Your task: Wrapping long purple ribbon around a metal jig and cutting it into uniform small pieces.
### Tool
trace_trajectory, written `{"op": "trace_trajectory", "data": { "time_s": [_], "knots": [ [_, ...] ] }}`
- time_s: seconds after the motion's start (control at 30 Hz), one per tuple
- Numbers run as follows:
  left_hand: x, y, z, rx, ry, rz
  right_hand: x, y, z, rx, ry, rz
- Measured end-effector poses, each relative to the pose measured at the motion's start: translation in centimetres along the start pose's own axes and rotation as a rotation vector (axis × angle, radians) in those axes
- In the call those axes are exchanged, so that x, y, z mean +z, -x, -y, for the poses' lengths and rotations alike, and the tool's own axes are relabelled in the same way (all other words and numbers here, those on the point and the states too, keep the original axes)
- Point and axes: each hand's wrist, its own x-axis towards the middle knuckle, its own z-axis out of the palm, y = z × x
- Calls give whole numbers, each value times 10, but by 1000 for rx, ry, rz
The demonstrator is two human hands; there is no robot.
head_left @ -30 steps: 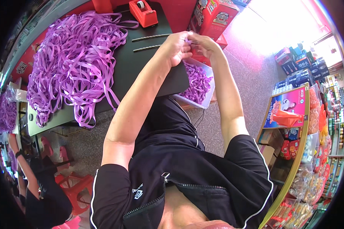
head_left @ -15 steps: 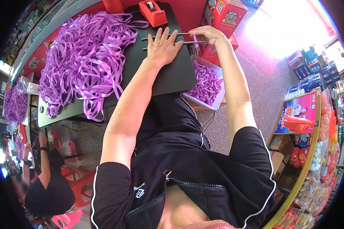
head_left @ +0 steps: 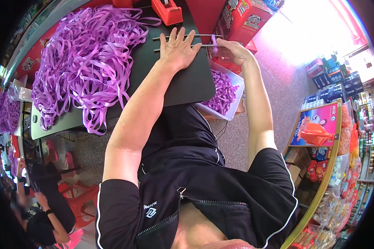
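Two thin metal rods [head_left: 209,45] lie side by side across the dark tabletop [head_left: 187,85] and stick out past its right edge. My left hand [head_left: 178,53] lies flat over them, fingers spread. A short loop of purple ribbon [head_left: 214,43] is around the rods near their right ends. Just right of that loop is my right hand [head_left: 240,54], fingers stretched toward the rod ends, the thumb side blurred. A large tangled heap of purple ribbon [head_left: 87,62] covers the table's left part. Below the rods' overhang, a white bin [head_left: 237,97] holds many short purple ribbon pieces [head_left: 222,91].
A red tape dispenser [head_left: 168,11] stands at the table's far edge. Red printed cartons [head_left: 251,18] are behind the bin. On the right is a display case [head_left: 316,124] with packaged goods. At lower left another person [head_left: 50,207] sits near a red stool [head_left: 81,203].
My right hand has moved a little right and nearer, off the ribbon loop, which stays on the rods. My left hand keeps its place. The person at left has shifted their arms.
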Motion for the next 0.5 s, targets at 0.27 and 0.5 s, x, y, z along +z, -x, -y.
{"op": "trace_trajectory", "data": {
  "time_s": [0.27,0.5],
  "knots": [
    [-1,-2,1,1,4,7,-3,-16,-9,-33,-241,169],
    [0,-2,2,0,18,2,-3,-2,11,-69,71,7]
  ]
}}
